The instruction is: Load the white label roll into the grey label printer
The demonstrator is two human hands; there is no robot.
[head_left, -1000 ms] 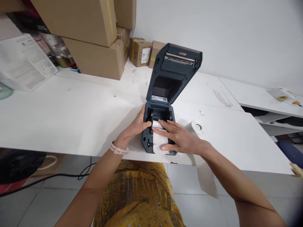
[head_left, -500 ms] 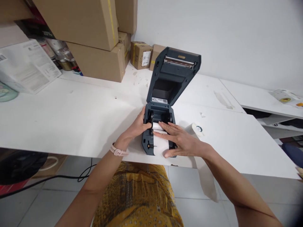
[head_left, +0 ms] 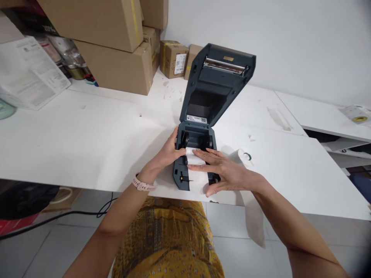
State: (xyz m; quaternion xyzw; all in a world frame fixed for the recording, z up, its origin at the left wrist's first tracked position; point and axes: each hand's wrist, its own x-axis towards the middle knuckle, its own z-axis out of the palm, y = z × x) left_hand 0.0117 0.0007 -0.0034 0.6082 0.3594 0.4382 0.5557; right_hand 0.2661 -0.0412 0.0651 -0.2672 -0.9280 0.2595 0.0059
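Observation:
A dark grey label printer (head_left: 181, 181) stands on the white table with its lid (head_left: 220, 83) tilted up and back. White label paper (head_left: 198, 180) lies in its base and runs to the front edge. My left hand (head_left: 166, 154) is at the printer's left side, its thumb reaching over the rim to the paper; its other fingers are partly hidden behind the side. My right hand (head_left: 222, 170) rests on the paper from the right, fingers spread.
A label roll (head_left: 246, 157) lies right of the printer, its strip (head_left: 253, 220) hanging over the table's front edge. Cardboard boxes (head_left: 116, 65) are stacked at the back left. Another roll (head_left: 358, 115) sits at the far right.
The view has shifted slightly, and the raised lid looks a little larger. My right hand's thumb is slightly farther right along the paper. Both hands remain at the printer.

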